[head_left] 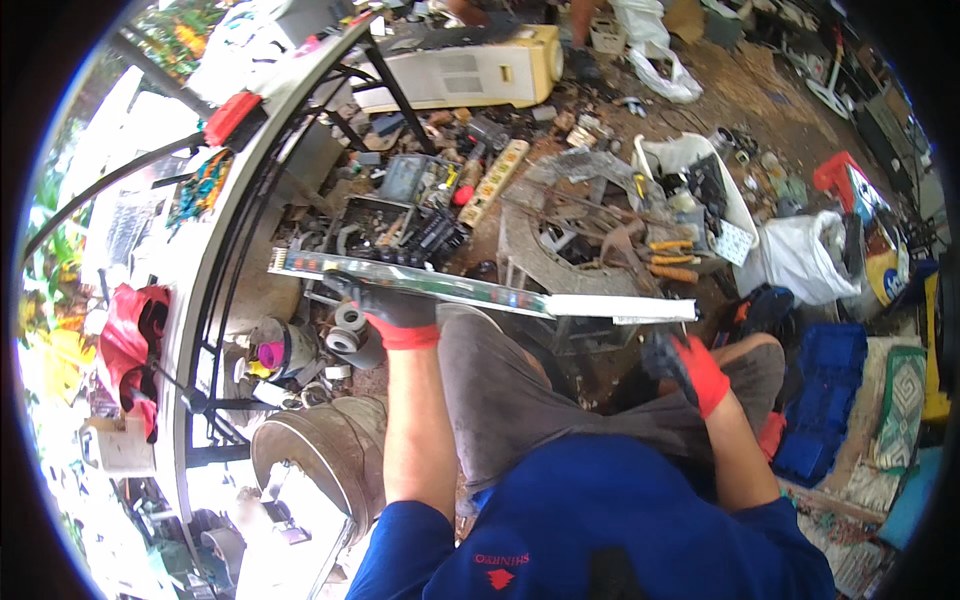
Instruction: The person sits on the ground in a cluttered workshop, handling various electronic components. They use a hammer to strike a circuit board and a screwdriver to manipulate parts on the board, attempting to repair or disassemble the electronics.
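Note:
My left hand [390, 312], in a black and red glove, grips a long narrow strip [445, 285] near its left end. The strip shows a green circuit board along much of its length and a white casing [620, 308] at the right. My gloved right hand [680, 365] is closed just below the white end, around something small that I cannot make out. Beyond the strip lie a worn metal frame [525, 215] and orange-handled tools [672, 260].
A metal-framed bench [228, 190] runs along my left, with a bucket [310, 440] beside it. Around me are scattered parts, a cream appliance casing [450, 80], a white tub [735, 215], a white sack [800, 255] and a blue plastic case [825, 400]. Another person's legs [580, 20] show at the top.

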Motion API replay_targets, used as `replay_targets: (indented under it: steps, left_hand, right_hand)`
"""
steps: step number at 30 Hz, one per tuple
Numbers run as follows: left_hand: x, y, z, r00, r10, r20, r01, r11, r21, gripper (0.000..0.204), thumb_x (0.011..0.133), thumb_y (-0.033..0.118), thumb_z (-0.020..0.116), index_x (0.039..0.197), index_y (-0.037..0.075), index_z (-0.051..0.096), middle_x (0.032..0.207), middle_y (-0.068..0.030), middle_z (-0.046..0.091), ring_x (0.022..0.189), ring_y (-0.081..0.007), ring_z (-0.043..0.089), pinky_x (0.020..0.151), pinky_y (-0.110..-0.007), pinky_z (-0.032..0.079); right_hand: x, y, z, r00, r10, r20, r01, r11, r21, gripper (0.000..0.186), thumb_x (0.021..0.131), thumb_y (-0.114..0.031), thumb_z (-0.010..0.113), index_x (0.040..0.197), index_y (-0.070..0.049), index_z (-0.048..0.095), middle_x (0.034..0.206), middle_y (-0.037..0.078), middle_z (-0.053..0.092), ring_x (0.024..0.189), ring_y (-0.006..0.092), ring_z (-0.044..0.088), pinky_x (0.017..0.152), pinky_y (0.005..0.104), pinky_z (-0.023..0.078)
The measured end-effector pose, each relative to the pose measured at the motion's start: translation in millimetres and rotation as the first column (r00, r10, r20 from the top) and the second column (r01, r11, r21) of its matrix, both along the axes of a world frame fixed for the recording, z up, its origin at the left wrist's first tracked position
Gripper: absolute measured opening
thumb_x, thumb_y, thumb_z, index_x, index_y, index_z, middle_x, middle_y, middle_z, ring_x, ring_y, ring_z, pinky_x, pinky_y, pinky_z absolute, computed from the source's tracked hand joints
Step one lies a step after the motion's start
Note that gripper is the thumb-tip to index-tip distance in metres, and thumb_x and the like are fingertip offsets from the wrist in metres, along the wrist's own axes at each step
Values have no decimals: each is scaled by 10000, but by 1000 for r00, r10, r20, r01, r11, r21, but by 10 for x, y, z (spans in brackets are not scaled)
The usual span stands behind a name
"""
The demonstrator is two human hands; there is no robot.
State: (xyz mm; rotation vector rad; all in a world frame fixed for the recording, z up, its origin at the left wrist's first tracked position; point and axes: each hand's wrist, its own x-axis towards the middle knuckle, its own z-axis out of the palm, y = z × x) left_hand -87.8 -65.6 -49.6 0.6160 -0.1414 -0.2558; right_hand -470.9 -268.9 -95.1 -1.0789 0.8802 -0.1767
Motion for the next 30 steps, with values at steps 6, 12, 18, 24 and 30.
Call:
replay_targets:
  steps: [6,12,18,24,30]
  left_hand:
    - [-424,-186,168,965,-19,261,-56,959,276,539,991,623,385,1072,121,563,969,-35,591,872,-194,577,804,-370,490]
    - [-904,-396,-153,856,-234,460,-50,849,525,366,1047,395,417,1172,70,528,1065,-36,548,978,-164,541,875,-347,468]
    - [-988,-426,-236,840,-431,330,379,901,211,502,1006,369,546,1346,13,451,1302,-122,562,1199,-236,562,991,-399,495]
    - [-1281,-653,8,838,-301,455,150,929,339,795,955,576,566,1460,-1,354,1296,-104,572,1129,-198,566,961,-353,482]
    - [-1235,-540,-363,835,-279,474,78,913,400,902,867,694,607,1409,4,396,1157,-51,578,1018,-132,560,857,-299,485]
  right_hand:
    - [353,419,670,892,448,60,-249,598,-762,542,862,-184,727,1332,-1,527,1182,139,651,1079,280,638,941,365,503]
    - [1378,598,1060,907,371,202,78,322,-943,738,731,-189,823,1370,-29,491,1247,189,571,1126,376,590,963,415,489]
    - [1630,650,1595,788,481,384,201,388,-900,714,776,-213,784,1390,-32,468,1234,206,566,1107,387,590,943,433,494]
    - [1690,518,1712,869,450,205,111,226,-968,622,806,-155,747,1360,-29,495,1150,188,616,992,355,637,850,402,515]
    - [1623,449,1782,851,491,189,-47,430,-902,315,849,-93,698,1136,-1,605,1004,139,661,920,221,651,827,326,511]
